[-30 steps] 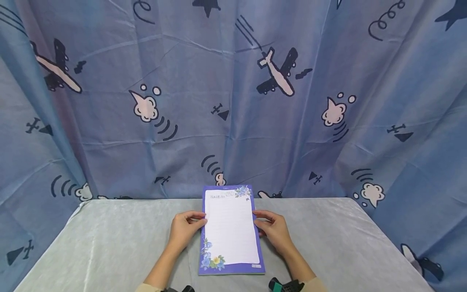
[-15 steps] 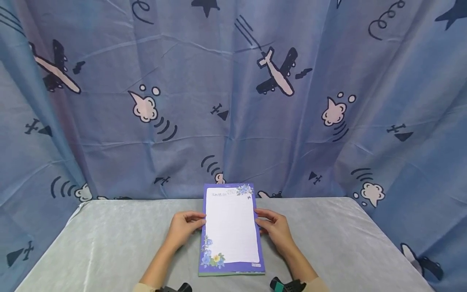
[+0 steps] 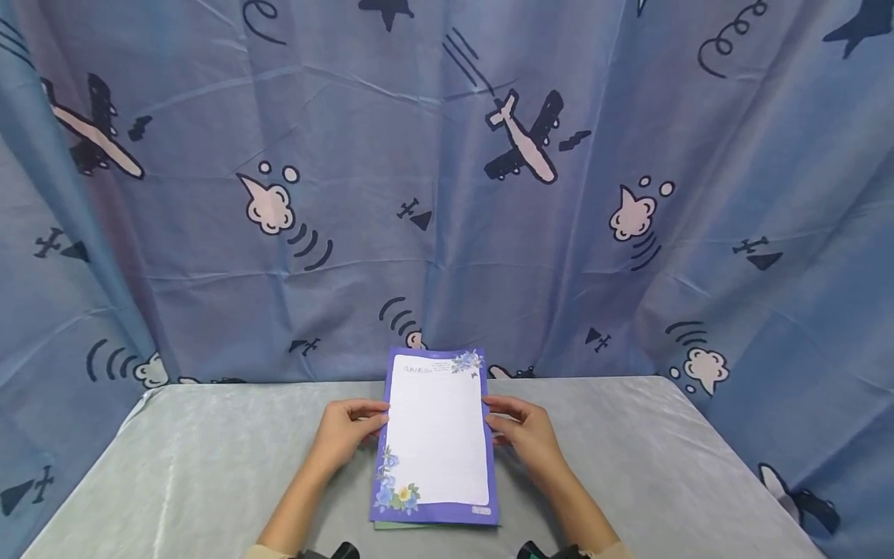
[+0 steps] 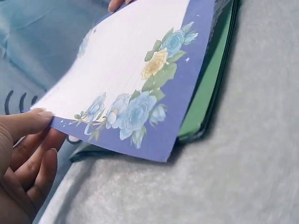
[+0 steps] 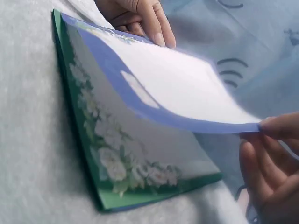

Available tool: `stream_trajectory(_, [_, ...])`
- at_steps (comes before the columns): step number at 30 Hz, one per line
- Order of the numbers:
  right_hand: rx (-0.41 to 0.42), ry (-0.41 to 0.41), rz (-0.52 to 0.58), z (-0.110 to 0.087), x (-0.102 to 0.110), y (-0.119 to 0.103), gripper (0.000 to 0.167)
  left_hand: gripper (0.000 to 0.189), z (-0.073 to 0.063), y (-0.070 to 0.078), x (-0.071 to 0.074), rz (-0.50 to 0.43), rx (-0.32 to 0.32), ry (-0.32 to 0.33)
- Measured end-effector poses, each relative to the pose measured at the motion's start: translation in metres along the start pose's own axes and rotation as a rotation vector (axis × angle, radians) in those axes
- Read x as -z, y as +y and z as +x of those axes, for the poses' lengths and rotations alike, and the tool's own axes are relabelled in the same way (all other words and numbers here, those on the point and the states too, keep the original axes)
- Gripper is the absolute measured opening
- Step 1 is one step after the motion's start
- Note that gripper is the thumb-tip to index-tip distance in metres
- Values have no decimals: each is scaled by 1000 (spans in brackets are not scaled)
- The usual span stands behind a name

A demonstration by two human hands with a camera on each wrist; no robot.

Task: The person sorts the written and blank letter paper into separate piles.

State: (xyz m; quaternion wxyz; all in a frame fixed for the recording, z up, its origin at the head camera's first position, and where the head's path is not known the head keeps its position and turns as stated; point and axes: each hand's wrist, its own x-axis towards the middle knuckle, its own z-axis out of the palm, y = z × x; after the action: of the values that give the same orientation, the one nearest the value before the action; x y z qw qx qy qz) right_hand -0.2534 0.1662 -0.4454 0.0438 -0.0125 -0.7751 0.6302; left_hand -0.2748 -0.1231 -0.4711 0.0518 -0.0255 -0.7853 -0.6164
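A sheet of letter paper (image 3: pixel 436 435) with a purple border, blue and yellow printed flowers and a white middle is held up at the centre of the head view. My left hand (image 3: pixel 342 431) pinches its left edge between thumb and fingers; my right hand (image 3: pixel 524 435) pinches the right edge. In the right wrist view the sheet bows, raised above a green-bordered paper pad (image 5: pixel 112 163) with white flowers. That pad lies on the table, mostly covered in the head view, where only a green strip shows at the near edge.
A pale grey cloth covers the table (image 3: pixel 230 458). Behind and along both sides hangs a blue curtain (image 3: pixel 349 194) printed with planes and clouds. Each wrist carries a dark strapped device, partly in view at the bottom of the head view.
The purple-bordered sheet has risen and shifted slightly left, baring the green paper beneath its near edge. Both hands moved with it, still pinching its sides. The head view has turned slightly.
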Motion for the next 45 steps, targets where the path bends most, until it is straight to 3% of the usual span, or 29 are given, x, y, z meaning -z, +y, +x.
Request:
stream_trajectory(14, [67, -37, -54, -15, 12, -45, 34, 17, -8, 30, -4, -20, -18, -24])
stream_trajectory(23, [103, -30, -98, -15, 32, -65, 36, 17, -8, 56, -15, 6, -109, -73])
stream_trajectory(34, [180, -13, -134, -33, 45, -78, 36, 17, -23, 92, -41, 42, -188, -60])
stream_trajectory(39, [225, 46, -156, -34, 59, -84, 35, 18, -23, 109, -56, -5, -228, -48])
stream_trajectory(45, [223, 128, -279, -37, 78, -90, 35, 17, -25, 123, -80, -69, -245, -33])
